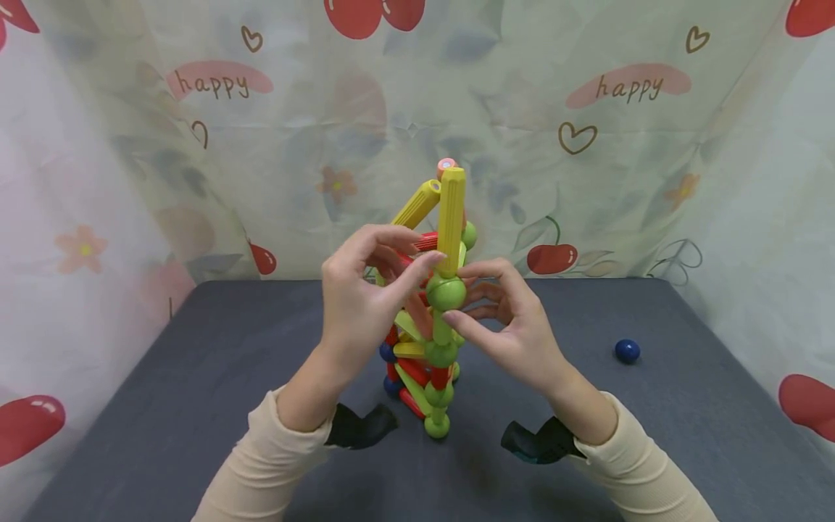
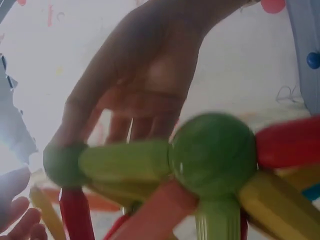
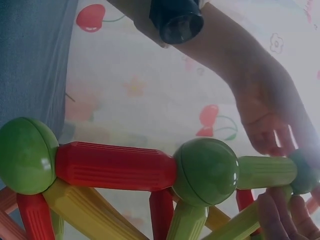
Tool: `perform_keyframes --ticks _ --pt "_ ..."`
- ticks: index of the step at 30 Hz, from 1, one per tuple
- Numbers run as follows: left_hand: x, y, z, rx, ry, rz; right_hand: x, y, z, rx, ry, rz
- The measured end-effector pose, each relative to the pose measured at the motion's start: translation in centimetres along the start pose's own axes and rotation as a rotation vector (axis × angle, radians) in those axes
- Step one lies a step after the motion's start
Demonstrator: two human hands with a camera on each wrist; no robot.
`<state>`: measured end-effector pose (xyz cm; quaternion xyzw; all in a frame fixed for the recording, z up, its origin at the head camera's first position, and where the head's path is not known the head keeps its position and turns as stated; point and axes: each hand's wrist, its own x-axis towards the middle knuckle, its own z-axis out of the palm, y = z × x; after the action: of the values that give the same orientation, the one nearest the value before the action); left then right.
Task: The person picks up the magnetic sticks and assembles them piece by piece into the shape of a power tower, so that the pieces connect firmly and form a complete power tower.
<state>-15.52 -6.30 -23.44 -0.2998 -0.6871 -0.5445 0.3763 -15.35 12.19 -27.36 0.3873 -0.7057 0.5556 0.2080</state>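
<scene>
A tall structure of magnetic rods and balls stands on the table, and both hands are at its upper part. A green ball [image 1: 446, 292] carries an upright ribbed yellow rod [image 1: 451, 217]. My left hand [image 1: 365, 290] reaches in from the left. Its thumb tip meets the foot of that yellow rod, while its loosely bent fingers lie beside the red rods behind. From the right, my right hand [image 1: 515, 319] pinches the green ball with thumb and index finger. The right wrist view shows a red rod [image 3: 115, 165] between lower green balls. A second yellow rod [image 1: 417, 205] leans at the back.
A single dark blue ball [image 1: 628, 351] lies on the dark grey table [image 1: 261, 348] at the right. Printed cloth [image 1: 411, 130] hangs behind the table and along its sides. More blue balls [image 1: 393, 384] sit low in the structure.
</scene>
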Motion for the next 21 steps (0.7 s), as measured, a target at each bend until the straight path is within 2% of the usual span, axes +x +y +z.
perform_keyframes --ticks 3,5,10,13,17,19,21 --pt "0.2 -1.1 -0.9 0.016 0.048 0.013 0.0 0.0 0.0 -0.007 -0.002 0.002" --pt "0.4 -2.0 -1.5 0.018 0.043 -0.025 0.1 0.0 -0.1 -0.008 -0.007 -0.003" --pt "0.5 -3.7 -2.4 -0.047 -0.067 -0.188 0.0 0.6 -1.0 0.042 -0.05 -0.05" --pt "0.4 -4.3 -2.5 -0.069 -0.095 -0.217 -0.3 1.3 -2.4 0.047 -0.051 -0.04" --pt "0.4 -4.6 -2.4 -0.064 -0.073 -0.174 -0.8 3.2 -5.5 -0.059 0.024 0.071" --pt "0.4 -4.7 -2.2 -0.063 -0.054 -0.16 -1.2 4.5 -7.5 -0.178 0.055 0.173" --pt "0.4 -4.7 -2.1 -0.057 -0.036 -0.163 -1.8 6.0 -9.7 -0.334 0.055 0.311"
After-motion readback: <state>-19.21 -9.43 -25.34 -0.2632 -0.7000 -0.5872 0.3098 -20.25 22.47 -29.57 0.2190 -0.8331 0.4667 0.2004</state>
